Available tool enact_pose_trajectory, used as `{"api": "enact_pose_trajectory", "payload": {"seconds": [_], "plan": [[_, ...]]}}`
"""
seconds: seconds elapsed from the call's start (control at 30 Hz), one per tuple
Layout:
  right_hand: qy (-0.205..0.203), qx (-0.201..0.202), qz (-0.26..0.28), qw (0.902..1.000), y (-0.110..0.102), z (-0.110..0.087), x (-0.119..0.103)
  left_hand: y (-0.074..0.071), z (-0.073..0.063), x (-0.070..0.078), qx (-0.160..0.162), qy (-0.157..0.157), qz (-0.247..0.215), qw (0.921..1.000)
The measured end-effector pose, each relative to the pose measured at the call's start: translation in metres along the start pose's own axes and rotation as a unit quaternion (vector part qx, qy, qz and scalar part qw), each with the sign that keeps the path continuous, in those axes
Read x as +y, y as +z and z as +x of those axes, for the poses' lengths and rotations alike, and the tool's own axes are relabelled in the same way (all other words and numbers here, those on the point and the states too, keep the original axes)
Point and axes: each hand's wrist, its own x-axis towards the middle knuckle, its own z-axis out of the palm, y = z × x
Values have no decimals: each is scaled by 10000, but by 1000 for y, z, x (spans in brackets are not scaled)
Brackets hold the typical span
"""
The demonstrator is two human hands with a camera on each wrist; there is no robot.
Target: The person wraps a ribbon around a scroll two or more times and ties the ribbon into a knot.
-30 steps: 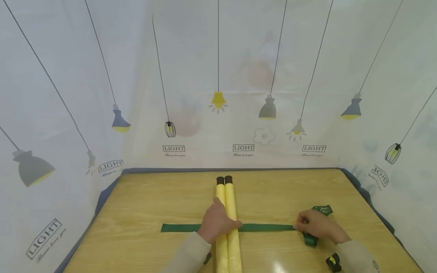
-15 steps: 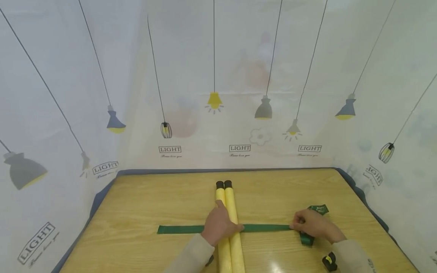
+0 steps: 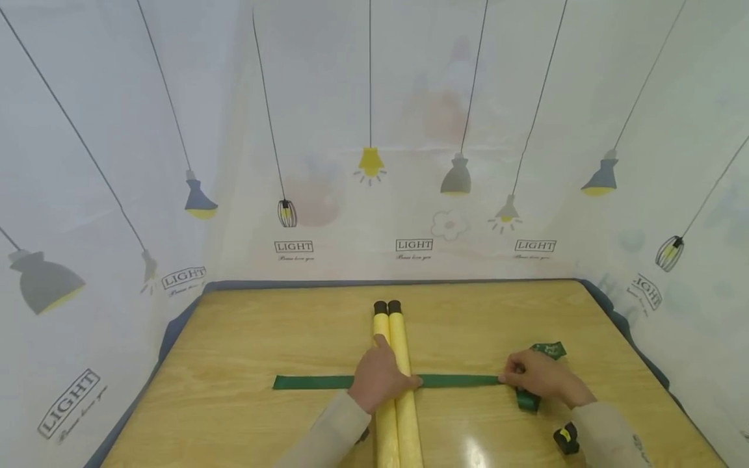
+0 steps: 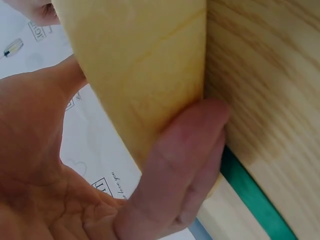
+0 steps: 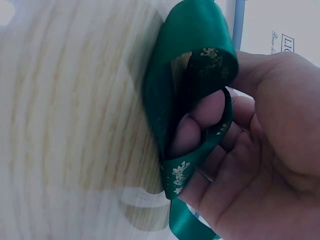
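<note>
1. I see a lamp-printed white sheet (image 3: pixel 328 123) bordering the wood-grain worktop (image 3: pixel 263 338) at 9, 12 and 3 o'clock.
2. The green ribbon (image 3: pixel 459 381) is laid across the yellow tubes (image 3: pixel 402 354), seemingly beneath them, though the left hand (image 3: pixel 380 382) covers the crossing. I judge the laying-out mostly done; the 9 o'clock end lies flat, the bunched slack at 3 o'clock is left loose, and I see no knot.
3. The tubes lie side by side mid-worktop, long axis 6 to 12, black caps (image 3: pixel 394 307) pointing to 12. The ribbon runs 9 to 3.
4. My left fingers curl round the tubes, thumb spread from them; my right hand (image 3: pixel 541 374) pinches the ribbon, its fingertips closed.
5. A small black object (image 3: pixel 565 439) sits near the right sleeve, towards 5 o'clock.
</note>
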Motion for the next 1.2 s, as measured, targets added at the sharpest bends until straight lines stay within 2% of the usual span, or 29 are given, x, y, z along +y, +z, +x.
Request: {"api": "enact_pose_trajectory", "payload": {"seconds": [0.2, 0.43, 0.5, 0.6, 0.7, 0.77, 0.9, 0.97, 1.1, 1.2], "plan": [[-57, 19, -99, 9999, 1, 0, 1, -8, -1, -7, -19, 181, 64, 9998], [-113, 119, -215, 9996, 3, 1, 1, -28, 6, -34, 199, 234, 350, 9989], [-124, 172, -294, 9993, 4, 1, 1, -37, 7, -42, 156, 254, 366, 9989], [-158, 230, -394, 9988, 3, 0, 0, -50, 9, -54, -94, 329, 168, 9993], [-239, 207, -450, 9985, 1, 0, -2, -61, 12, -68, -347, 572, -33, 9978], [-342, 184, -459, 9982, 0, 0, -2, -67, 14, -78, -506, 859, -106, 9950], [-494, 168, -491, 9974, 0, 1, -2, -73, 17, -99, -730, 1413, -111, 9872], [-530, 181, -502, 9972, 0, 1, -2, -74, 18, -110, -798, 1593, -152, 9839], [-603, 223, -516, 9966, 0, 0, -1, -77, 16, -124, -840, 1738, -151, 9811], [-602, 219, -529, 9965, 0, -1, 0, -79, 14, -132, -812, 1707, -22, 9820]]}}
